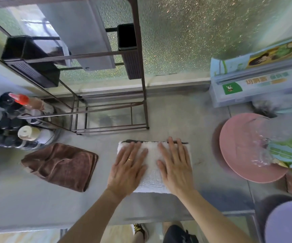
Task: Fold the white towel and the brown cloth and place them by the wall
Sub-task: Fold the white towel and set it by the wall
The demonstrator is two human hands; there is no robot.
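One towel [153,165], one cloth [61,165], one plate [238,148].

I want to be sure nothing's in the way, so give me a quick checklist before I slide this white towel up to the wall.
1. White towel folded into a neat rectangle: ok.
2. Both hands flat on it, left hand and right hand, fingers spread: ok.
3. Counter between towel and wall bare straight ahead: ok.
4. Metal rack foot stands just left of that path: ok, but close.
5. Pink plate lies apart on the right: ok.
6. Brown cloth folded: not ok, it looks only loosely folded, rumpled.
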